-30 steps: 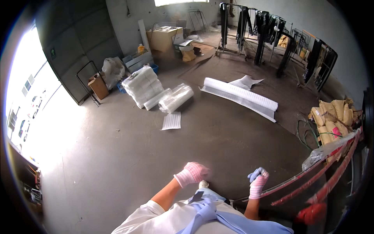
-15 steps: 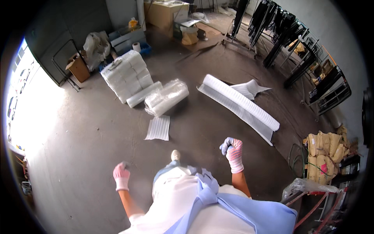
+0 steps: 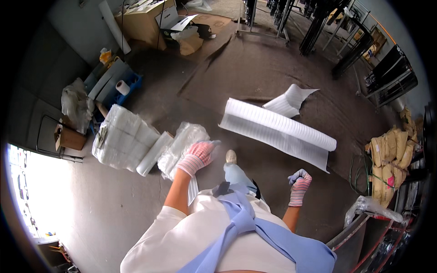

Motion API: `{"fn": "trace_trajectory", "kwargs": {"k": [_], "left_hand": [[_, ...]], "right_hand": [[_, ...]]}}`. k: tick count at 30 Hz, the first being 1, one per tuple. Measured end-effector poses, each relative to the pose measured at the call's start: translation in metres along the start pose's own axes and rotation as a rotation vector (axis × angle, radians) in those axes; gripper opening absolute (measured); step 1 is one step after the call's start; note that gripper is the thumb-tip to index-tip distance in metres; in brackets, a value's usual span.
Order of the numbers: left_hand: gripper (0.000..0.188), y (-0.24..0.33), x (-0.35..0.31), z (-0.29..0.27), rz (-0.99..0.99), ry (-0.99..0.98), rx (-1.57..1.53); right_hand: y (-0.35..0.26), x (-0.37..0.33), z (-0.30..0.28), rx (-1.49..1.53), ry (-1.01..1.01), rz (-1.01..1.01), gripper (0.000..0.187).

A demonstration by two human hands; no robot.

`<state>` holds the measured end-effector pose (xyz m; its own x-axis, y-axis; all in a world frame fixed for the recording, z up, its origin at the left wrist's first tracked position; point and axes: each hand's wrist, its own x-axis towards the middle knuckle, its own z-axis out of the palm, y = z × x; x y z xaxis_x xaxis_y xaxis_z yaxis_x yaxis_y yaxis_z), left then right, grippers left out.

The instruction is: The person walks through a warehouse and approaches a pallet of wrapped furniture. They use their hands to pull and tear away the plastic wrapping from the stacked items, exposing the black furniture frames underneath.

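Note:
My left hand (image 3: pixel 199 157), in a striped pink-and-white glove, hangs in front of the plastic-wrapped rolls (image 3: pixel 175 145). Its fingers are smeared by motion, so whether it is open or closed is unclear. My right hand (image 3: pixel 300 185), gloved the same way, is at my right side with curled fingers and nothing visible in them. Ahead on the floor lies a partly unrolled white foam roll (image 3: pixel 282 126), apart from both hands. Behind it is a loose foam sheet (image 3: pixel 287 103). A smaller foam sheet (image 3: pixel 193 190) shows partly beside my left forearm.
At left stands a stack of plastic-wrapped white rolls (image 3: pixel 123 136). A blue crate (image 3: pixel 135 85) and cardboard box (image 3: pixel 72 136) are behind it. Dark pieces hang on racks (image 3: pixel 391 68) at far right. Tan sacks (image 3: pixel 387 159) and a red metal frame (image 3: pixel 380 248) are nearer.
My left hand has swung forward and rightward, to in front of the wrapped rolls. My right hand stays curled at my side. The view has turned and moved closer to the rolls.

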<state>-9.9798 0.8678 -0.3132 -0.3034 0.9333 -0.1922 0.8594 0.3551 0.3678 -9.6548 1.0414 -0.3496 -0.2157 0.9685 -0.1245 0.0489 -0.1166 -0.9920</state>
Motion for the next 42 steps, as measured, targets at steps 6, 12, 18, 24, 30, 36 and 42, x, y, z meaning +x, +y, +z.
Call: {"fn": "trace_trajectory", "kwargs": {"k": [6,12,18,24,30,36,42], "left_hand": [[0.028,-0.103,0.114,-0.06,-0.126,-0.099,0.035],[0.024,-0.225,0.183,-0.068,-0.455,0.135,-0.105],[0.032,-0.366,0.297,-0.078,-0.874,-0.193,-0.146],[0.017,-0.413,0.578,-0.287,-0.274,0.319,0.141],[0.022,-0.399,0.835,-0.367,0.247,0.369,0.052],[0.025,-0.421,1.013,-0.343,0.27,0.001,0.0],[0.026,-0.494,1.109,-0.417,-0.043,0.114,-0.031]], "right_hand": [[-0.102,0.192,0.154,-0.027,-0.355,-0.236,0.013],[-0.145,0.32,0.341,-0.306,-0.824,-0.505,0.015],[-0.122,0.451,0.462,-0.245,-0.851,-0.194,0.025],[-0.156,0.587,0.532,-0.202,-0.629,-0.092,0.024],[-0.159,0.735,0.595,-0.138,-0.376,-0.032,0.023],[-0.126,0.94,0.639,-0.032,-0.211,0.068,0.024],[-0.229,1.149,0.765,-0.202,-0.402,-0.03,0.038]]}}
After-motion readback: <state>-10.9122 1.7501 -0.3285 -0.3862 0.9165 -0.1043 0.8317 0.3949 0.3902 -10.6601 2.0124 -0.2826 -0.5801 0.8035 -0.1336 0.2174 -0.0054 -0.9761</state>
